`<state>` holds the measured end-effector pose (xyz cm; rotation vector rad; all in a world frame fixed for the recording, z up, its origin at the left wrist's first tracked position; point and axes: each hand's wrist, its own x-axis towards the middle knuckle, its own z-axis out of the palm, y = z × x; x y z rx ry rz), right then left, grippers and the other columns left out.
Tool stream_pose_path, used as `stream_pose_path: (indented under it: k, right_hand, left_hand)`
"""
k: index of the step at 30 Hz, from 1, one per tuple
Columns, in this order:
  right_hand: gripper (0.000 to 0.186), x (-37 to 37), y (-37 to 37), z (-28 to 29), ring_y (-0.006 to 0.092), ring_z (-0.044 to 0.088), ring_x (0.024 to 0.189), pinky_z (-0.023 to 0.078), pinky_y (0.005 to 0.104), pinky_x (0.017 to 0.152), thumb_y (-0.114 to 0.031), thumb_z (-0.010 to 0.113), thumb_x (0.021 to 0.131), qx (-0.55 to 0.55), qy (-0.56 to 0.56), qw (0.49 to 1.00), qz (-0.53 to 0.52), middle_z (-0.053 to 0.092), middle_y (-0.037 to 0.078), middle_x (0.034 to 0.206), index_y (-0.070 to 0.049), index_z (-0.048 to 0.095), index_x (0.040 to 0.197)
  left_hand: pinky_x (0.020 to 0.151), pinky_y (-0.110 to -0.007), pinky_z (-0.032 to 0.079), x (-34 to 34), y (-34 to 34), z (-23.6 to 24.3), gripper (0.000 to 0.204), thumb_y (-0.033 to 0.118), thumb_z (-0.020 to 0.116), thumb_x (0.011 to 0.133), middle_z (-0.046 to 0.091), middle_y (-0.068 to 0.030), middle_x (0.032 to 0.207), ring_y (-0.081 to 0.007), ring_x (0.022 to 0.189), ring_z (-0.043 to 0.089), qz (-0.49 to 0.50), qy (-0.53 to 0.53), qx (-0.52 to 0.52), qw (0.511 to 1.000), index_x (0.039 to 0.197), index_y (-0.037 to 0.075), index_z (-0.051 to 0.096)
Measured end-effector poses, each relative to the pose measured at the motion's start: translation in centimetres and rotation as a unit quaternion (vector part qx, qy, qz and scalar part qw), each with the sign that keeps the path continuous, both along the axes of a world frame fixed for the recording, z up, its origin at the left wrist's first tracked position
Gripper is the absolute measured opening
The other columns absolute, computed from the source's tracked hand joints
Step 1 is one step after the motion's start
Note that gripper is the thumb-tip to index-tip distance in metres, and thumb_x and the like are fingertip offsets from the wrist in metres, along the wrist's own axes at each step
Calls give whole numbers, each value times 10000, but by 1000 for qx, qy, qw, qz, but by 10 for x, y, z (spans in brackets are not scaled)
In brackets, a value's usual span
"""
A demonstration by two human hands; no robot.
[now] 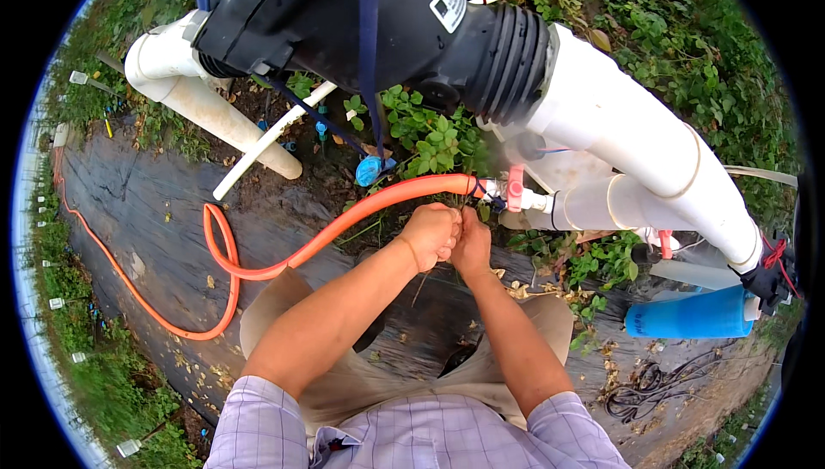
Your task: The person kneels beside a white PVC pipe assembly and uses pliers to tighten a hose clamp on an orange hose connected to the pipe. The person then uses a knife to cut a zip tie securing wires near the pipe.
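Note:
My left hand and my right hand are closed side by side, just below the end of an orange hose. A thin dark strand, wire or cord, runs from around the hose end down to my fists. Loose ends hang beneath my left hand; the exact grip of each hand is hidden. The hose end sits against a white fitting, beside a valve with a red handle. A white pipe stub joins that valve to a thick white pipe.
Above my hands, a large black pipe body with a blue strap connects to a white elbow pipe. A blue roll and coiled dark tubing lie at right. Black plastic sheeting covers ground among green plants.

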<state>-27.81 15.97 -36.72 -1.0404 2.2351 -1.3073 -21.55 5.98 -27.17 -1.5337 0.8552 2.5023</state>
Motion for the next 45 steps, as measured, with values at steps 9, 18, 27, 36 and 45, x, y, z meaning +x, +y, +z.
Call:
stream_pose_path:
  k: [9, 18, 27, 36, 45]
  right_hand:
    - [212, 2, -15, -49, 202, 681, 870, 516, 302, 728, -180, 465, 964, 51, -218, 972, -68, 672, 90, 987, -50, 518, 1123]
    - [235, 43, -69, -15, 205, 678, 910, 554, 304, 832, -185, 389, 1038, -178, -412, 878, -168, 640, 115, 1071, -2, 505, 1127]
    - [278, 49, -68, -4, 215, 683, 836, 578, 325, 723, -227, 387, 1047, -242, -474, 835, -139, 657, 127, 959, 26, 504, 1043]
    - [258, 43, -48, 16, 211, 667, 650, 573, 332, 578, -228, 398, 1042, -233, -537, 806, -93, 641, 107, 817, -3, 515, 1000]
    - [305, 25, -24, 10, 207, 673, 760, 574, 355, 673, -301, 428, 1032, -332, -705, 626, 16, 641, 57, 837, -39, 539, 1142]
  left_hand:
    - [360, -211, 248, -30, 27, 20, 127, 167, 442, 974, 430, 39, 659, -52, 446, 327, 195, 12, 142, 971, 859, 123, 473]
    - [436, -306, 467, -61, 69, 9, 156, 182, 433, 996, 550, -54, 732, -181, 579, 599, 202, -2, -38, 979, 919, 50, 462]
    - [687, -449, 485, -81, 83, -99, 144, 106, 476, 921, 634, -215, 775, -392, 733, 633, 148, -81, -353, 920, 913, -26, 533]
    - [740, -464, 487, -101, 85, -133, 164, 85, 477, 914, 646, -237, 907, -417, 847, 631, 213, -85, -343, 911, 1027, -13, 543]
    - [738, -341, 477, -113, 89, -113, 231, 121, 508, 947, 616, -125, 972, -259, 874, 622, 209, -128, -371, 896, 1160, 36, 484]
